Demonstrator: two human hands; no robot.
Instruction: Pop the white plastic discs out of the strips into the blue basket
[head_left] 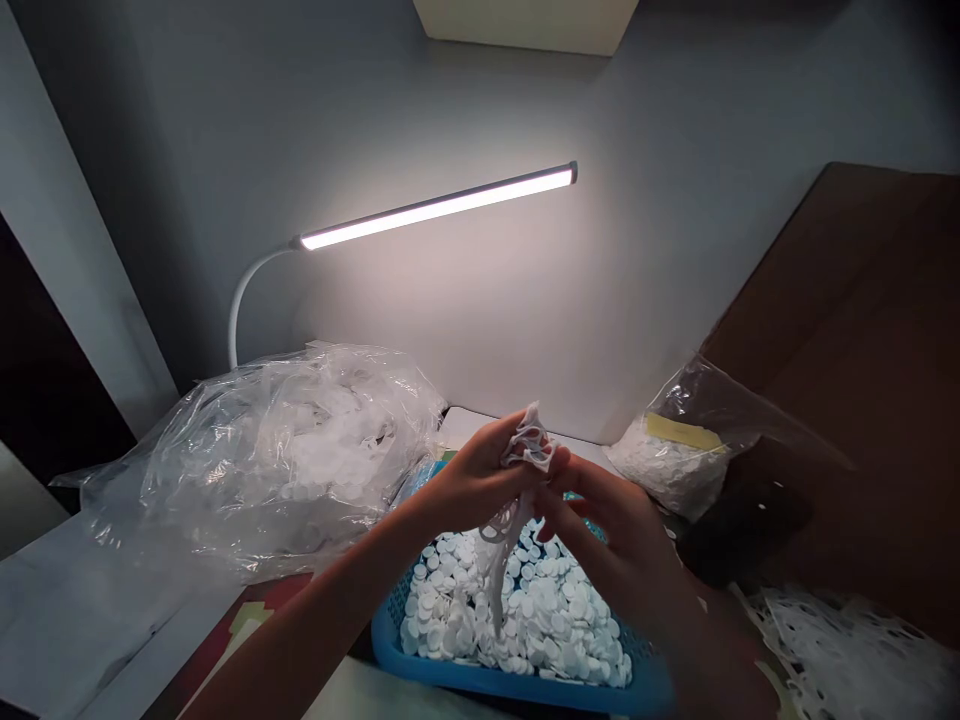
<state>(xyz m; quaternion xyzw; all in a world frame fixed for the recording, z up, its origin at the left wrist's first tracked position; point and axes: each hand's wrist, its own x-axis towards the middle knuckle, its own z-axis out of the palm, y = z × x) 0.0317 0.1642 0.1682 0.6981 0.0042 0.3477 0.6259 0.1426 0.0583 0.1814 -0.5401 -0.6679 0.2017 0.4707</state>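
Observation:
A white punched sheet with round holes [501, 570] is bunched up in my left hand [480, 478], whose fingers wrap round it. One crumpled end pokes out above the fist and the rest hangs down. My right hand [615, 530] is close beside it, thumb and fingertips drawn together against the sheet's edge. Under both hands sits a blue plastic basket [450, 675] holding a heap of small white discs [540, 630].
At left lies a big clear plastic bag [300, 470] of white pieces, by a lit bar lamp [442, 207]. Another clear bag [667, 465] with a yellow strip stands at right. Holed white sheets [855, 650] pile up at lower right, near a dark object [750, 520].

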